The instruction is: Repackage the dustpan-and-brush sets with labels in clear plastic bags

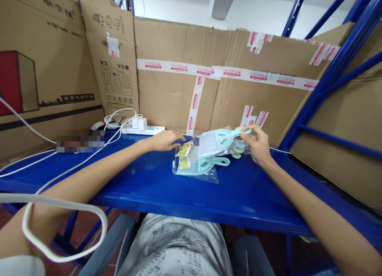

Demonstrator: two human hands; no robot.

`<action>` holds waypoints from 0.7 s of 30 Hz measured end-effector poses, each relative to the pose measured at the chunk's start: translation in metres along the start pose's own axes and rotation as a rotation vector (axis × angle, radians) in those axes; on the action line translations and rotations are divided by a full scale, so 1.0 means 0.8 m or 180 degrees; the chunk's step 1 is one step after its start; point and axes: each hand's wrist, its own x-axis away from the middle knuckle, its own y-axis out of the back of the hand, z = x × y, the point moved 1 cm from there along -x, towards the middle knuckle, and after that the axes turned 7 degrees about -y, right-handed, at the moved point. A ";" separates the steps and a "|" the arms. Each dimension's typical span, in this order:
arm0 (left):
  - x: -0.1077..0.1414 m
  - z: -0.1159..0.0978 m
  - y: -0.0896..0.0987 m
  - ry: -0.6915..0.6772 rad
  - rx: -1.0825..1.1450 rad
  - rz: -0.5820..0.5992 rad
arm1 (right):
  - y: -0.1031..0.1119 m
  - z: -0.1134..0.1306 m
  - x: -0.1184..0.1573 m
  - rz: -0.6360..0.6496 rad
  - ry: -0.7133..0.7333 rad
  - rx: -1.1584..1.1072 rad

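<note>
My right hand pinches the handle end of a pale-blue small dustpan-and-brush set, its whitish bristles pointing left. Beneath and in front of it, a second pale-blue dustpan-and-brush set lies on the blue table in a clear plastic bag. Fingers stretched to the right, my left hand is at the left edge of the sets, close to a yellow-green label card. Whether its fingertips touch the card or plastic I cannot tell. More pale-green pieces in clear plastic lie behind, partly hidden by the held set.
A white power strip with plugged-in chargers stands at the back left of the blue table. White cables run across the left side, one looping near the camera. Cardboard walls enclose the back and sides. Blue metal posts rise at right.
</note>
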 end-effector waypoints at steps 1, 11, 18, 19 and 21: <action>0.000 -0.001 -0.003 -0.0059 0.0151 -0.0044 | 0.001 0.000 0.000 -0.0043 0.0035 0.0014; 0.000 0.026 -0.025 0.0074 0.1669 0.0389 | 0.007 -0.008 -0.001 -0.0344 -0.0057 0.0117; -0.006 0.033 -0.061 0.0594 0.2392 0.0112 | 0.003 -0.008 0.003 -0.0214 -0.0174 0.0203; -0.006 0.032 -0.063 0.0700 0.2510 0.0069 | 0.002 -0.007 0.004 -0.0174 -0.0192 0.0217; -0.006 0.032 -0.066 0.0971 0.2699 0.0034 | -0.001 -0.004 0.005 -0.0083 -0.0247 0.0247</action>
